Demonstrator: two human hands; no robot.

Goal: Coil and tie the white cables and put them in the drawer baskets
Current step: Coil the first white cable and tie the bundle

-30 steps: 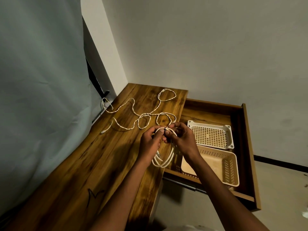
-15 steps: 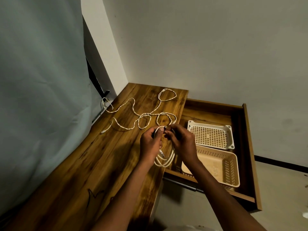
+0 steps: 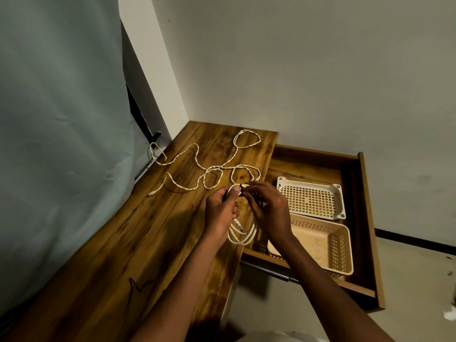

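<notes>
A coiled white cable (image 3: 243,234) hangs in loops over the right edge of the wooden desk (image 3: 138,243). My left hand (image 3: 220,213) grips the top of the coil, thumb on it. My right hand (image 3: 267,209) pinches a small dark tie (image 3: 241,188) at the same spot. A second, braided white cable (image 3: 214,169) lies uncoiled in loose loops across the far desktop. Two cream baskets stand in the open drawer (image 3: 365,218): a shallow one (image 3: 338,198) behind and a deeper one (image 3: 345,250) in front.
A pale curtain (image 3: 56,132) hangs along the left side of the desk. A plug with a thin white lead (image 3: 154,148) sits at the wall by the far left corner. The drawer juts out to the right over the floor (image 3: 419,280).
Both hands have lifted slightly and shifted toward the far side with the coil. The fingers keep working the dark tie at the top of the loops.
</notes>
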